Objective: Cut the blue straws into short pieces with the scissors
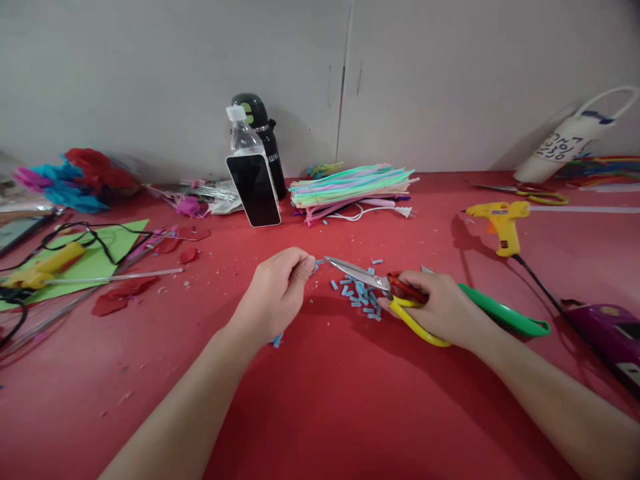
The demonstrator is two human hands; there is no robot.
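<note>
My left hand [277, 290] is closed in a pinch on a light-blue pipe cleaner [319, 263]. A short tip of it sticks out past the thumb, and blue ends [277, 340] show below the palm. In my right hand [440, 303] are scissors [360, 272] with one red and one yellow handle loop. Their blades look nearly closed, with the points just right of the pipe cleaner's tip. Short cut blue pieces [361, 291] lie scattered on the red table under the blades. A green curved plastic object [505, 313] lies partly hidden behind my right hand.
Behind stand a phone [254, 191], a clear bottle [245, 137] and a black flask [273, 157]. A bundle of pastel pipe cleaners [350, 187] lies beside them. At right is a yellow glue gun [503, 223]; another [45, 267] rests on green paper [113, 240] at left.
</note>
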